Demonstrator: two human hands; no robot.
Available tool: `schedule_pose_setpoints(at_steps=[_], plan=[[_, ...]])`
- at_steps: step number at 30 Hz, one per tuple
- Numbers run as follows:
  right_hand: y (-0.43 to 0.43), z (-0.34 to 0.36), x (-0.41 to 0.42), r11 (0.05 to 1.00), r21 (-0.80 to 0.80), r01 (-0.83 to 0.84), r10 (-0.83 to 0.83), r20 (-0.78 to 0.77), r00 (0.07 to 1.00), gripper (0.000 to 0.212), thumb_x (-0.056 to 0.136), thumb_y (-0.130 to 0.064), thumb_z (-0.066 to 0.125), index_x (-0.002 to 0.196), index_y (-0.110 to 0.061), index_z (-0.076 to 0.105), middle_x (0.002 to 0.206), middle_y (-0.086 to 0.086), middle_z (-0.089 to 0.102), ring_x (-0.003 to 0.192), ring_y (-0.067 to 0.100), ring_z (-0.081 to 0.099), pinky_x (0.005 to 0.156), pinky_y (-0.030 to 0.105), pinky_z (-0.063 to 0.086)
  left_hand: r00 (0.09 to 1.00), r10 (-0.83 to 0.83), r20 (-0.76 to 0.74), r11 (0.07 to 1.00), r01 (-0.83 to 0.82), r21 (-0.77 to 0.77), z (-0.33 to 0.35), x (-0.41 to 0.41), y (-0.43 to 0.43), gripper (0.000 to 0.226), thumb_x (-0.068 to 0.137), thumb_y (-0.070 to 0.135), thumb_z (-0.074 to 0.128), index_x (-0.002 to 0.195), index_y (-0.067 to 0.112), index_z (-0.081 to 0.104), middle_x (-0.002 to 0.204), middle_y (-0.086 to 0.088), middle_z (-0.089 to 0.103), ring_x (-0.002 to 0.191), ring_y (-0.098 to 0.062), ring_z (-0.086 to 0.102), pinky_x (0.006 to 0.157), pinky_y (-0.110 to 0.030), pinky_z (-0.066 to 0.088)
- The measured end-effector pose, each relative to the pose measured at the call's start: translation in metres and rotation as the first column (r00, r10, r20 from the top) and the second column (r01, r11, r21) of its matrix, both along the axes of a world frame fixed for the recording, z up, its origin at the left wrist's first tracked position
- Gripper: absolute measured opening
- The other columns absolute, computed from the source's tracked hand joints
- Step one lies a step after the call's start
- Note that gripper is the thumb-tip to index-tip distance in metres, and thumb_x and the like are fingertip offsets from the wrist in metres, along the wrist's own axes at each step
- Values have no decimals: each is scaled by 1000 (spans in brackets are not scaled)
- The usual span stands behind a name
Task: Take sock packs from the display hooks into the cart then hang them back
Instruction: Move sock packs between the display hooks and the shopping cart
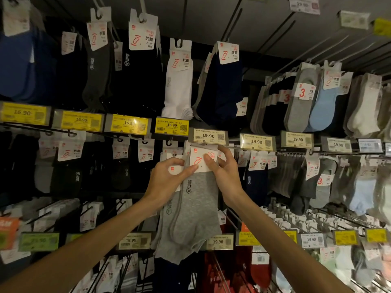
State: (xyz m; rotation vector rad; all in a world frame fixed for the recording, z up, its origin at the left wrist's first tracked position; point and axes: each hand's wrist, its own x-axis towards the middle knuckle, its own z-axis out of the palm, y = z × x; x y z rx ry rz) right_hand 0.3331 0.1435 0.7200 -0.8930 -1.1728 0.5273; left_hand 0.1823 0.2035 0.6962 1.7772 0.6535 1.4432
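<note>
The left hand (169, 178) and right hand (224, 172) each pinched the card top of the grey sock pack (194, 208), just under the price tag (208, 136). Whether it was being taken or hung back was unclear; no cart showed.

Head-worn camera faces the sock display (254, 22) up close.

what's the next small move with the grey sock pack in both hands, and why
Probably slide the white card header of the grey cotton sock pack along its hook, slowly. Both the left hand and right hand pinch that header, and its top edge is hidden behind the pale 19.90 price tag, so whether it sits on the hook cannot be seen.
</note>
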Motion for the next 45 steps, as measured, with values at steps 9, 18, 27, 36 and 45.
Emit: schedule_pose_setpoints(at_steps=[9, 18, 27, 36, 45], plan=[[8, -6, -5, 989, 132, 71, -78, 50, 996, 40, 97, -13, 57, 133, -26, 48, 123, 1, 65, 113, 17, 63, 91, 41, 56, 997, 59, -58, 996, -55, 68, 3, 2, -3, 25, 77, 45, 79, 86, 22, 74, 87, 11, 74, 81, 2, 68, 73, -19, 54], [14, 1, -2, 994, 91, 54, -60, 60, 996, 27, 96, -9, 57, 121, -16, 63, 117, 1, 69, 110, 17, 65, 92, 40, 55, 992, 68, -102, 994, -59, 91, 4, 3, 0, 23, 78, 46, 79, 83, 25, 72, 94, 10, 73, 88, -1, 68, 79, -28, 57], [29, 30, 2, 991, -10, 131, -131, -55, 990, 27, 90, -8, 64, 116, -16, 61, 102, -1, 71, 91, 13, 70, 68, 24, 59, 993, 39, -110, 997, -31, 68, 3, 7, 2, 24, 79, 42, 80, 90, 22, 75, 97, 9, 74, 88, -2, 70, 80, -34, 60], [29, 31, 5, 993, -83, 84, -96, -153, 984, 13, 89, -9, 66, 97, -19, 69, 93, 3, 73, 78, 14, 71, 63, 29, 59, 991, 39, -127, 997, -31, 66, 6, 9, 3, 22, 81, 41, 78, 91, 21, 76, 95, 12, 75, 89, 1, 69, 77, -24, 59], [36, 32, 8, 995, -96, 40, -61, -227, 972, 40, 85, -8, 69, 123, -6, 57, 103, 11, 72, 77, 17, 72, 56, 28, 56, 990, 28, -135, 996, -17, 82, 3, 6, 10, 22, 81, 44, 78, 89, 24, 75, 98, 11, 75, 94, -1, 68, 84, -36, 59]])
